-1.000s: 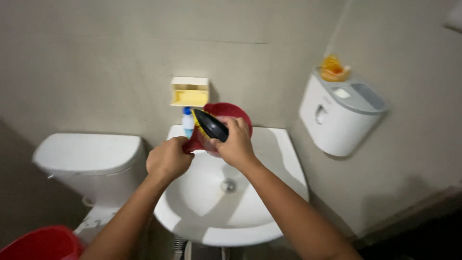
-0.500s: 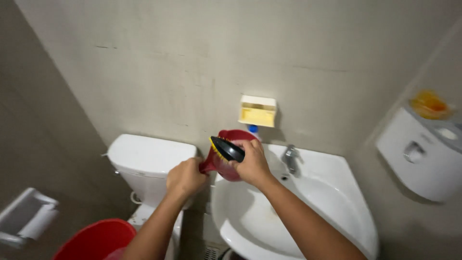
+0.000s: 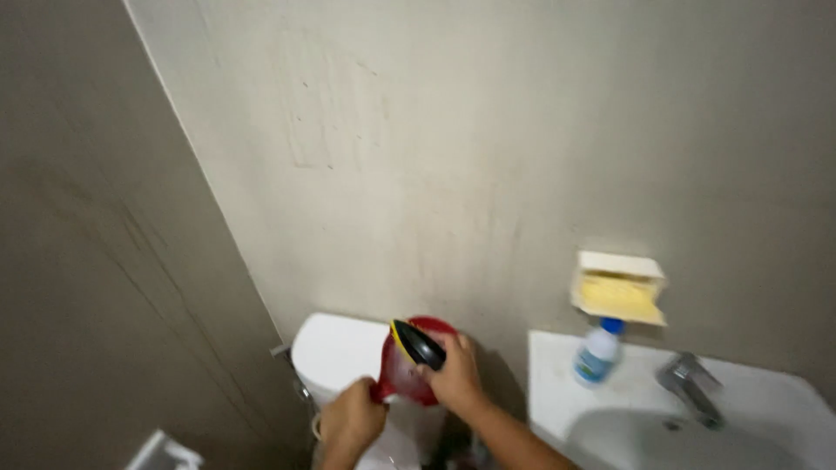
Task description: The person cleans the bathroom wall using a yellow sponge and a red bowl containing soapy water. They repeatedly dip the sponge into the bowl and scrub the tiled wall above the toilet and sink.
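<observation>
My right hand (image 3: 455, 376) was closed around a black, yellow-edged, wedge-shaped scrubbing brush (image 3: 416, 343), fingers wrapped over its rear end so that its pointed yellow tip stuck out up and to the left of my knuckles; the same hand pressed against the rim of a round red plastic dipper (image 3: 409, 370), which sat tilted just below and behind the brush; my left hand (image 3: 352, 419) was clenched on the dipper's lower left side, where its handle seemed to be, though motion blur hid the exact hold; both hands and the dipper hung over the right end of the white ceramic toilet tank (image 3: 335, 352), close to the grey wall; to the right, a white plastic bottle with a blue cap (image 3: 596, 352) stood on the back left corner of the white washbasin (image 3: 557, 383), beneath a pale yellow wall-mounted soap holder (image 3: 618, 289); a chrome tap (image 3: 688, 383) rose from the basin's back edge.
</observation>
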